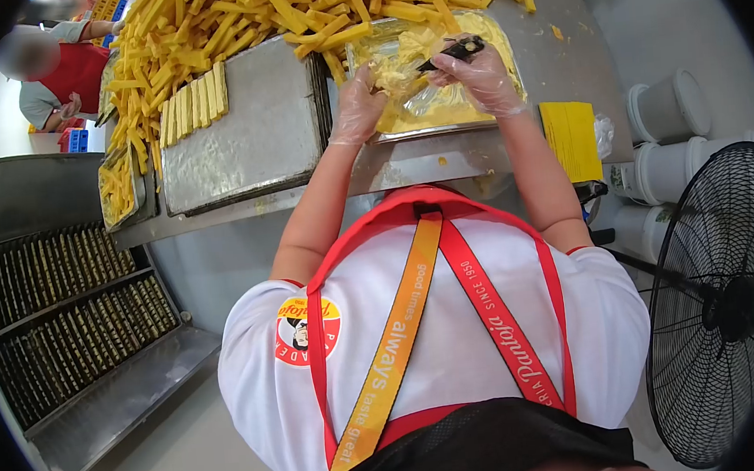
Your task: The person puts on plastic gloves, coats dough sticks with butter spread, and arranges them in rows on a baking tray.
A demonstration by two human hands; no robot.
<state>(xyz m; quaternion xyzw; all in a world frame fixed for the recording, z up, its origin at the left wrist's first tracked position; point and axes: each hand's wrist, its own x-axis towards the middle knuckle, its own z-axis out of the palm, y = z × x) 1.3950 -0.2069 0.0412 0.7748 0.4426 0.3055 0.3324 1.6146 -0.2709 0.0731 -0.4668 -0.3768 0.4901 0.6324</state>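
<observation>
My left hand (359, 107), in a clear plastic glove, is at the left edge of a metal tray (440, 130) smeared with pale yellow cream (482, 85). Its fingers are bent together by the cream; whether they pinch anything is too small to tell. My right hand (481, 75), gloved too, grips a black-handled tool (458, 52) over the middle of the tray. The tool's far end is hidden in the cream. Many yellow sticks (227, 21) are heaped behind the trays. Left of my hands, a flat baking tray (249, 126) bears a row of pale sticks (194, 105).
A yellow cloth (571, 140) lies at the table's right part. A black fan (719, 306) and white buckets (668, 111) stand to the right. A rack of filled trays (72, 304) is at the left. Another person (64, 79) stands at the far left.
</observation>
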